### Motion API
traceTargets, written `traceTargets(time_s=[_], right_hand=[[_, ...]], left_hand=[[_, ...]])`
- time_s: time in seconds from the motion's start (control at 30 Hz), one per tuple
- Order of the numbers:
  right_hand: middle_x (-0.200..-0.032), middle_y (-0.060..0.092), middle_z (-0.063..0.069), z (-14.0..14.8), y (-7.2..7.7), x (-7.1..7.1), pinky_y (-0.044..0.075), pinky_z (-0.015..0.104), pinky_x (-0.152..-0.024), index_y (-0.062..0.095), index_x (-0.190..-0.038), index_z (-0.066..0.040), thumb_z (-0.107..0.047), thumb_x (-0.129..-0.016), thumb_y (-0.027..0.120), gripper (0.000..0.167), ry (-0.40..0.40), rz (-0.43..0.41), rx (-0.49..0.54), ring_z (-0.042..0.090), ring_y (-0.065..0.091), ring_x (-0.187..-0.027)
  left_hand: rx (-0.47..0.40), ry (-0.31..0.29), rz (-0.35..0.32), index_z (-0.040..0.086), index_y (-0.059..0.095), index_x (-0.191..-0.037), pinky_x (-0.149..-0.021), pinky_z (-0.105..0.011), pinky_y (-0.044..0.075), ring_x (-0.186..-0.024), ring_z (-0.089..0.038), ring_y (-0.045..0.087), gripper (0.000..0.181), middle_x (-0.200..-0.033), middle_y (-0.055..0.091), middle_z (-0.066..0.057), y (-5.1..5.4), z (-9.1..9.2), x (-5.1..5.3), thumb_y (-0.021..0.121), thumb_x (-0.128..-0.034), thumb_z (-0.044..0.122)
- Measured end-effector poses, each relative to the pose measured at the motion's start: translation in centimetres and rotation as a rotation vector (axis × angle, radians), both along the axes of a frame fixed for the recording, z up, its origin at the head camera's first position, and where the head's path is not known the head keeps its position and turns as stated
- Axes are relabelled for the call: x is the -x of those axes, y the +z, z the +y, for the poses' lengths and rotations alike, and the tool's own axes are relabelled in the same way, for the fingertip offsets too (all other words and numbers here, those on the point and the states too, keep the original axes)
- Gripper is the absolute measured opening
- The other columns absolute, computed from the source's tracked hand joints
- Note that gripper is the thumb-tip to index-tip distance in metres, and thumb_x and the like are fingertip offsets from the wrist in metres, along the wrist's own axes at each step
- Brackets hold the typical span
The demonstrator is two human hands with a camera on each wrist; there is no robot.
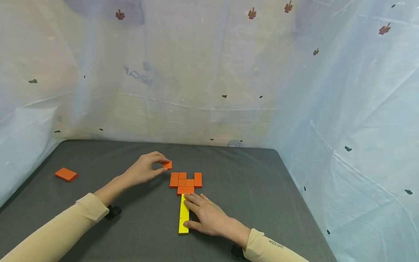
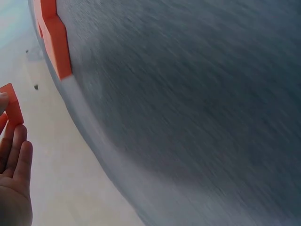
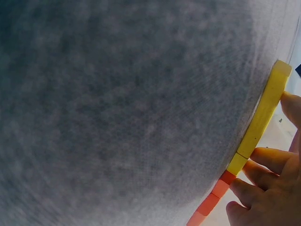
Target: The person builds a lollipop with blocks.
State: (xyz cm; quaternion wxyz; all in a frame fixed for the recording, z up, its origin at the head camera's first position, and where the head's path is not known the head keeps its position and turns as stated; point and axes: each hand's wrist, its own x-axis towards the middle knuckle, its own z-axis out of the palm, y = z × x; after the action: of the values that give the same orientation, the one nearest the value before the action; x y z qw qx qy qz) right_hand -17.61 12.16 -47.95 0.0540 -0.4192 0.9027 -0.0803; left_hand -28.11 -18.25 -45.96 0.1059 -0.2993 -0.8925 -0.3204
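Between thumb and fingertips, my left hand (image 1: pixel 145 169) pinches a small orange block (image 1: pixel 167 165), held up off the table just behind a flat orange block arrangement (image 1: pixel 174 180). That same small block (image 2: pixel 14 107) shows at the left edge of the left wrist view. A strip of two yellow blocks (image 1: pixel 183 217), one long and one short, runs toward me from the arrangement's front. My right hand (image 1: pixel 209 217) rests along the strip's right side with fingers spread. In the right wrist view, its fingertips touch the yellow strip (image 3: pixel 265 110) and reach the nearest orange block (image 3: pixel 228 177).
A loose orange block (image 1: pixel 66 174) lies far to the left on the dark grey table (image 1: pixel 248 189). Translucent plastic sheeting (image 1: pixel 183 72) with small leaf shapes hangs behind the table and along its sides.
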Motion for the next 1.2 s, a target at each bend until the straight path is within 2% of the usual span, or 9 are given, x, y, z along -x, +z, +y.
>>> traceTargets(time_s=[0.27, 0.53, 0.9, 1.2], right_hand=[[-0.168, 0.034, 0.003, -0.1, 0.0, 0.0, 0.029, 0.047, -0.124, 0.046, -0.158, -0.010, -0.054, -0.105, 0.056, 0.069, 0.006, -0.010, -0.005, 0.025, 0.033, -0.154], [-0.168, 0.033, 0.002, -0.1, -0.1, 0.1, 0.028, 0.047, -0.125, 0.045, -0.158, -0.011, -0.054, -0.105, 0.056, 0.069, -0.003, -0.033, -0.007, 0.023, 0.033, -0.154], [-0.169, 0.032, 0.003, 0.0, -0.1, 0.1, 0.028, 0.047, -0.125, 0.045, -0.159, -0.010, -0.054, -0.105, 0.055, 0.070, 0.004, -0.022, 0.010, 0.024, 0.033, -0.154], [-0.169, 0.032, 0.003, 0.1, -0.2, 0.1, 0.027, 0.047, -0.125, 0.044, -0.159, -0.009, -0.055, -0.105, 0.055, 0.071, 0.002, -0.018, 0.006, 0.024, 0.032, -0.155]], left_hand=[[-0.006, -0.050, -0.025, 0.008, 0.076, -0.119, -0.089, -0.051, 0.058, -0.106, -0.026, 0.067, 0.028, -0.118, 0.069, -0.006, -0.3, 3.4, 0.7, 0.082, -0.0919, 0.013], [0.000, -0.085, -0.038, 0.010, 0.076, -0.119, -0.088, -0.046, 0.059, -0.105, -0.023, 0.067, 0.027, -0.117, 0.069, -0.005, -1.0, 5.5, 1.3, 0.081, -0.0928, 0.015], [0.120, -0.091, -0.091, 0.016, 0.077, -0.120, -0.084, -0.036, 0.058, -0.097, -0.015, 0.065, 0.025, -0.116, 0.070, 0.000, -2.2, 7.0, 2.4, 0.079, -0.0949, 0.020], [0.168, -0.100, -0.110, 0.015, 0.078, -0.120, -0.084, -0.037, 0.057, -0.095, -0.015, 0.064, 0.025, -0.113, 0.070, -0.001, -2.6, 7.6, 2.8, 0.079, -0.0949, 0.021]])
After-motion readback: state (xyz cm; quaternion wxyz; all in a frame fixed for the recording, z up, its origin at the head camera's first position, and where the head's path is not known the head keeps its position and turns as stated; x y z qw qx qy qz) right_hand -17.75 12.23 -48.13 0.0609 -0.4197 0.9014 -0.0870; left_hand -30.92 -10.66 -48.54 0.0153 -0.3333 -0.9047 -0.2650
